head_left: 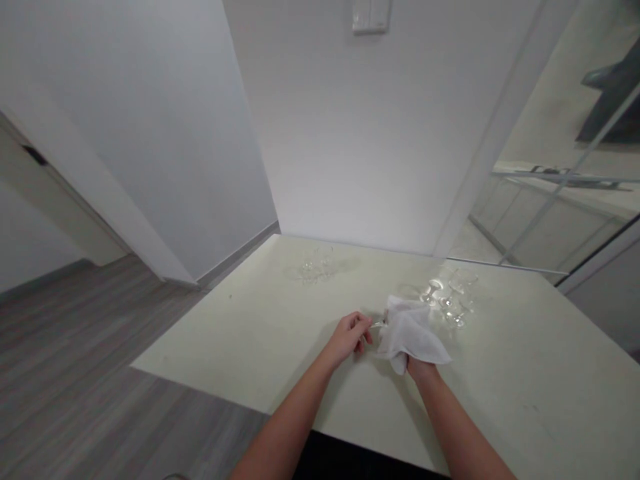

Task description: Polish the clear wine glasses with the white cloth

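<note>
1. While both forearms reach forward over the pale worktop [240,333], the left hand [347,337] and the right hand [420,367] meet near its middle.
2. The left hand has its fingers [361,325] curled closed around the small clear base or stem of a glass [379,324], which juts out from under the cloth; the rest of the glass is hidden.
3. The right hand is almost wholly covered by a white cloth [413,333]. Its fingers are under the fabric, so whether they are closed on the cloth or the glass cannot be told; only the wrist shows.
4. The white cloth is bunched over the hand, with one corner hanging down towards the worktop.
5. Just beyond the cloth, to the right, stands a cluster of clear stemmed glasses [453,297], close together on the worktop; their exact number cannot be told through the glare.
6. Well apart from these, towards the far left edge of the worktop, stands a second group of clear glasses [317,265], faint against the surface.
7. The worktop butts against a white wall [350,147], which carries a light switch [371,15] near the top.
8. Grey wood-look floor [75,347] lies to the left, and a glass partition [560,167] stands at the right.
</note>
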{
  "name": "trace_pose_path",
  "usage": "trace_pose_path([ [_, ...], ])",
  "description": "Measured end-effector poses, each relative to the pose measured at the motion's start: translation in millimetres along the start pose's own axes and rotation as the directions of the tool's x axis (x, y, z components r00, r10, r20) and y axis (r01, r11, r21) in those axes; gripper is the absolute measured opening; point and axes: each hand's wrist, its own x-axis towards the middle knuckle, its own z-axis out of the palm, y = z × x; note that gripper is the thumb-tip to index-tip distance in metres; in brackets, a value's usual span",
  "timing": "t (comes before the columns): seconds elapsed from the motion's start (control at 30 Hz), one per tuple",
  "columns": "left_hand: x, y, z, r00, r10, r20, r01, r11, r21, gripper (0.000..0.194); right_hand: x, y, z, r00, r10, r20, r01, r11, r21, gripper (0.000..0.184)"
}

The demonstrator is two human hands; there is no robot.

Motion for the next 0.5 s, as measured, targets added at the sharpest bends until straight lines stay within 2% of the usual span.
trace_pose_path([
  [0.07,-2.5,2.1,0.4,0.995,0.078,-0.069,-0.072,0.994,0.080,0.044,1.2,1.9,0.1,1.000,-0.011,-0.007,0.012,1.000,0.022,0.041],
  [0.13,-7.8,6.5,1.8,0.959,0.246,-0.140,-0.203,0.943,0.264,0.048,2.0,3.7,-0.5,1.000,0.006,-0.031,-0.004,0.998,0.061,0.043],
  [0.2,-13.1,10.4,3.0,0.910,0.400,-0.110,-0.314,0.837,0.448,0.042,2.4,5.2,-1.8,0.997,0.081,-0.018,-0.079,0.993,0.089,0.043],
  [0.27,-16.2,11.8,3.3,0.886,0.460,-0.058,-0.361,0.764,0.534,0.028,2.4,6.1,-3.8,0.987,0.161,0.021,-0.162,0.983,0.088,0.043],
  [0.3,-16.4,11.4,3.1,0.891,0.451,-0.055,-0.355,0.766,0.536,0.025,2.2,6.3,-4.9,0.983,0.179,0.036,-0.182,0.980,0.080,0.044],
  [0.37,-14.2,9.0,2.0,0.922,0.373,-0.104,-0.288,0.839,0.462,0.029,1.6,6.4,-7.1,0.987,0.159,0.014,-0.160,0.985,0.064,0.045],
  [0.43,-9.8,5.9,0.2,0.968,0.214,-0.134,-0.167,0.940,0.299,0.037,1.1,5.8,-8.6,0.995,0.089,-0.044,-0.086,0.995,0.052,0.044],
  [0.5,-5.4,3.5,-1.3,0.995,0.029,-0.092,-0.017,0.992,0.127,0.045,1.0,4.7,-8.7,0.998,0.023,-0.056,-0.022,1.000,0.019,0.042],
])
